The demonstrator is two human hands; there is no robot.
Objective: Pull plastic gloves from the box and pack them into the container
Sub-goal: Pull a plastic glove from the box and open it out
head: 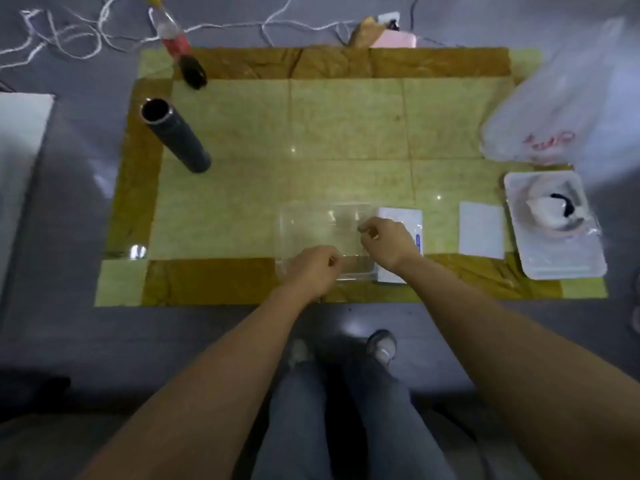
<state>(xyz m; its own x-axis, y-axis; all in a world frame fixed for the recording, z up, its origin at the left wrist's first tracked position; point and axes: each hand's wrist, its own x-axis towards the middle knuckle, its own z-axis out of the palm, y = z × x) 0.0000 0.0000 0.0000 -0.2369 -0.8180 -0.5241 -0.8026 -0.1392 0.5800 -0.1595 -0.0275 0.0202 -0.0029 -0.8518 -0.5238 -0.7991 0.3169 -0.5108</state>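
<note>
A clear plastic container (304, 220) stands near the table's front edge, at the middle. Right of it lies the white glove box (401, 216) with blue print, partly under my right wrist. My left hand (313, 268) hovers at the container's near edge, fingers curled and fingertips pinched together. My right hand (384, 242) is over the container's right side, thumb and fingers pinched too. Between the two hands stretches a thin clear plastic glove (346, 244), barely visible against the container.
A dark cylindrical flask (175, 136) and a red-labelled bottle (175, 43) stand at the back left. A white plastic bag (554, 109), a white tray (568, 265) and a white card (481, 230) fill the right side. A small glass (138, 252) sits at the front left.
</note>
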